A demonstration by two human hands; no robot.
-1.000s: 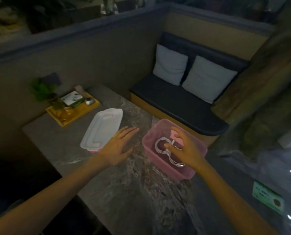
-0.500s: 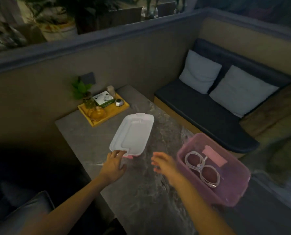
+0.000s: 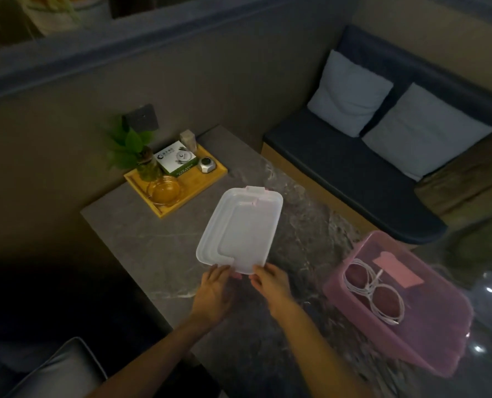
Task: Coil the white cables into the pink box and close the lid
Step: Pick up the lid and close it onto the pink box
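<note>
A translucent white plastic lid (image 3: 240, 229), rectangular with rounded corners and stepped ridges, lies on the veined grey stone table (image 3: 141, 239). Both hands meet at its near edge: the left hand (image 3: 214, 291) and the right hand (image 3: 270, 282) each curl their fingers onto the rim, seemingly pinching it. To the right sits the pink box (image 3: 394, 320), glossy and open, with the white cables (image 3: 374, 291) coiled in two loops inside. A yellow wooden tray (image 3: 204, 182) stands at the far left.
</note>
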